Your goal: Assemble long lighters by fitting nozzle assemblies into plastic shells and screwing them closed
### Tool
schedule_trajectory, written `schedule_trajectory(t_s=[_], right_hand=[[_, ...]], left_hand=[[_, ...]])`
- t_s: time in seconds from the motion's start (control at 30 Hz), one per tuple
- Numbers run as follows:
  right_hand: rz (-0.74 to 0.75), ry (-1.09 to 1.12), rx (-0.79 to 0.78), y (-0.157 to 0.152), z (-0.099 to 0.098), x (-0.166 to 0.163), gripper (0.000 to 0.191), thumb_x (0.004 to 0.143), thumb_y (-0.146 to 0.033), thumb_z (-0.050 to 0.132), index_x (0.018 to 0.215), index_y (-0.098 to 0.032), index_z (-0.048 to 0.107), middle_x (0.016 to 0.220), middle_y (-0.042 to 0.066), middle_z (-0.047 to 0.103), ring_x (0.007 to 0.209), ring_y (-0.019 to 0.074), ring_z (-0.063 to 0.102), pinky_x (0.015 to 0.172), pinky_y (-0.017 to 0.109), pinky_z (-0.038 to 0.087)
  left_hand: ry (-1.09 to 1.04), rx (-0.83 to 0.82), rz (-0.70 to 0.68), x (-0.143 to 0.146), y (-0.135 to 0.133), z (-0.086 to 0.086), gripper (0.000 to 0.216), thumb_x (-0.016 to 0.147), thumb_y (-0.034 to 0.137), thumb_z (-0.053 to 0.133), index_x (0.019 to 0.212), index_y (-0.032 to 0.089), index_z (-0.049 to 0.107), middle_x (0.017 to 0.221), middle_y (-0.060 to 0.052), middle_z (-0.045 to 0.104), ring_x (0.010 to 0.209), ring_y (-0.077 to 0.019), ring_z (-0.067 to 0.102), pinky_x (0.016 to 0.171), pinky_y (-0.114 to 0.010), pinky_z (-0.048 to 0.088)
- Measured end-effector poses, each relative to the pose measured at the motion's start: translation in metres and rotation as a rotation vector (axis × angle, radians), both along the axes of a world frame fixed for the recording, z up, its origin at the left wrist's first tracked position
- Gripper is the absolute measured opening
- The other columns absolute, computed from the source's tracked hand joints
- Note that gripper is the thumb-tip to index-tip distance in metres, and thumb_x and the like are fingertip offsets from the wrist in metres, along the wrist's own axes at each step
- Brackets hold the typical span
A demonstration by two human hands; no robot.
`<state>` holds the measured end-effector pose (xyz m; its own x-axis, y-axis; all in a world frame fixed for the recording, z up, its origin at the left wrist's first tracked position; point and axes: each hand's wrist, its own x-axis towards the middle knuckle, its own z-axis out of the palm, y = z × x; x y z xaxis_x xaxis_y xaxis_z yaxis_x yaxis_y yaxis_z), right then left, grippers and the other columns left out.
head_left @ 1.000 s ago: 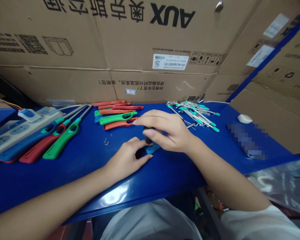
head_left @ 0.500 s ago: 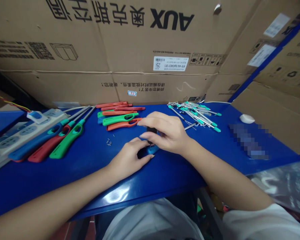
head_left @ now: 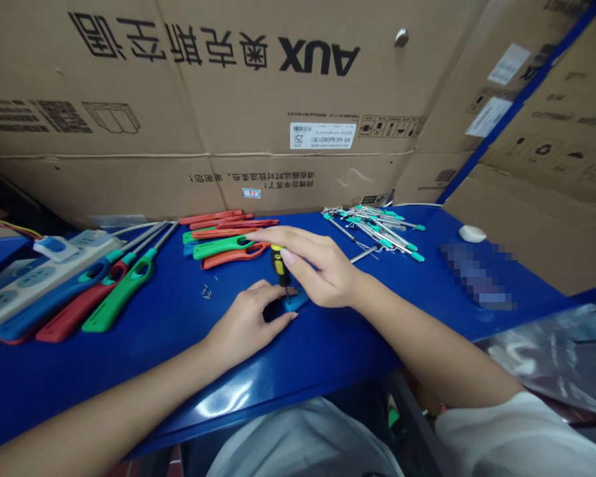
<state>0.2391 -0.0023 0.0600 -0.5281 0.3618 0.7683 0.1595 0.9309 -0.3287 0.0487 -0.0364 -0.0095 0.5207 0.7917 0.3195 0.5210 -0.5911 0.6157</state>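
My right hand (head_left: 325, 268) grips a short screwdriver (head_left: 280, 266) with a black and yellow handle. It stands nearly upright, shaft down on a blue lighter (head_left: 296, 301) with a metal tube, which lies on the table. Around the near end of this lighter my left hand (head_left: 243, 321) is closed, thumb and fingers holding it at the screwdriver's tip. Much of the lighter is hidden by both hands. Several small screws (head_left: 206, 292) lie loose to the left, beyond my left hand.
Behind my hands lie several orange, green and blue lighter shells (head_left: 223, 246) and a heap of metal tubes with teal ends (head_left: 380, 228). Three long lighters (head_left: 114, 298) lean on a power strip (head_left: 34, 275) at left. A cardboard wall (head_left: 203, 132) closes off the back.
My right fingers have shifted on the screwdriver, and its yellow and black handle now shows. The left hand still holds the blue lighter. The whole view has shifted slightly.
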Motion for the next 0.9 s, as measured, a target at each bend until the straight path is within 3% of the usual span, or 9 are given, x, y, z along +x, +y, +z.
schedule_trajectory(t_s=[0.07, 0.13, 0.3, 0.43, 0.53, 0.6, 0.7, 0.8, 0.9], right_hand=[[0.113, -0.019, -0.079, -0.001, 0.005, 0.003, 0.034, 0.106, -0.017, 0.038, 0.128, -0.015, 0.063, 0.124, 0.01, 0.073, 0.116, 0.0146, 0.067, 0.101, 0.031, 0.054], [0.136, 0.001, -0.074, -0.002, 0.007, 0.001, 0.026, 0.104, -0.019, 0.046, 0.119, -0.017, 0.068, 0.115, 0.007, 0.076, 0.106, 0.0131, 0.07, 0.098, 0.028, 0.055], [-0.042, -0.006, 0.047, -0.004, 0.002, -0.007, 0.018, 0.101, -0.032, 0.059, 0.102, -0.02, 0.074, 0.104, 0.003, 0.077, 0.098, 0.0137, 0.072, 0.088, 0.025, 0.057], [-0.193, -0.034, 0.122, -0.001, 0.001, 0.001, 0.033, 0.099, -0.048, 0.06, 0.1, -0.019, 0.074, 0.1, 0.005, 0.076, 0.092, 0.0154, 0.072, 0.08, 0.025, 0.057], [-0.14, -0.043, -0.013, 0.0, 0.007, 0.012, 0.037, 0.108, -0.037, 0.041, 0.117, -0.018, 0.071, 0.12, 0.008, 0.073, 0.116, 0.0173, 0.067, 0.096, 0.03, 0.055], [-0.022, -0.024, -0.141, 0.0, 0.011, 0.015, 0.037, 0.109, -0.026, 0.036, 0.123, -0.018, 0.068, 0.122, 0.008, 0.074, 0.119, 0.0155, 0.067, 0.099, 0.03, 0.054], [0.047, 0.025, -0.151, 0.0, 0.011, 0.012, 0.025, 0.104, -0.023, 0.05, 0.114, -0.016, 0.072, 0.104, 0.006, 0.077, 0.095, 0.013, 0.071, 0.087, 0.026, 0.056], [-0.095, 0.136, 0.026, 0.002, 0.006, 0.009, 0.016, 0.092, -0.03, 0.072, 0.085, -0.016, 0.073, 0.078, 0.002, 0.072, 0.071, 0.0117, 0.065, 0.071, 0.025, 0.053], [-0.198, 0.171, 0.096, 0.006, 0.002, 0.011, 0.021, 0.091, -0.031, 0.073, 0.075, -0.017, 0.068, 0.067, 0.0, 0.066, 0.063, 0.0116, 0.059, 0.064, 0.026, 0.051]], left_hand=[[-0.008, 0.007, 0.0, 0.0, 0.0, 0.0, 0.023, 0.088, 0.025, 0.072, 0.11, 0.019, 0.073, 0.102, -0.006, 0.075, 0.094, -0.0244, 0.071, 0.086, -0.037, 0.057], [-0.012, 0.022, 0.002, 0.0, 0.001, -0.001, 0.023, 0.087, 0.026, 0.073, 0.11, 0.019, 0.073, 0.103, -0.006, 0.076, 0.096, -0.0249, 0.071, 0.087, -0.037, 0.057], [-0.019, 0.031, -0.024, 0.001, 0.002, -0.003, 0.023, 0.089, 0.025, 0.071, 0.111, 0.017, 0.071, 0.111, -0.008, 0.077, 0.103, -0.026, 0.072, 0.091, -0.038, 0.057], [-0.018, 0.044, -0.021, 0.001, 0.002, -0.003, 0.023, 0.089, 0.025, 0.072, 0.112, 0.02, 0.071, 0.108, -0.005, 0.076, 0.099, -0.0239, 0.072, 0.091, -0.037, 0.057], [-0.008, 0.036, -0.006, 0.001, 0.001, -0.001, 0.023, 0.089, 0.028, 0.073, 0.111, 0.02, 0.071, 0.102, -0.005, 0.075, 0.093, -0.022, 0.07, 0.086, -0.036, 0.058], [-0.008, 0.023, -0.013, 0.0, 0.001, 0.0, 0.024, 0.089, 0.028, 0.073, 0.112, 0.021, 0.071, 0.103, -0.005, 0.074, 0.093, -0.0217, 0.07, 0.085, -0.036, 0.057], [0.005, 0.018, -0.005, 0.0, 0.001, 0.0, 0.024, 0.089, 0.028, 0.073, 0.112, 0.021, 0.072, 0.099, -0.005, 0.073, 0.089, -0.0215, 0.069, 0.082, -0.035, 0.057], [0.01, 0.019, -0.009, 0.0, 0.0, -0.001, 0.026, 0.089, 0.026, 0.073, 0.114, 0.022, 0.071, 0.1, -0.005, 0.074, 0.09, -0.0221, 0.069, 0.082, -0.036, 0.057], [0.007, 0.013, -0.026, 0.0, -0.001, 0.0, 0.026, 0.09, 0.025, 0.073, 0.115, 0.022, 0.07, 0.104, -0.005, 0.075, 0.093, -0.0226, 0.068, 0.086, -0.038, 0.057]])
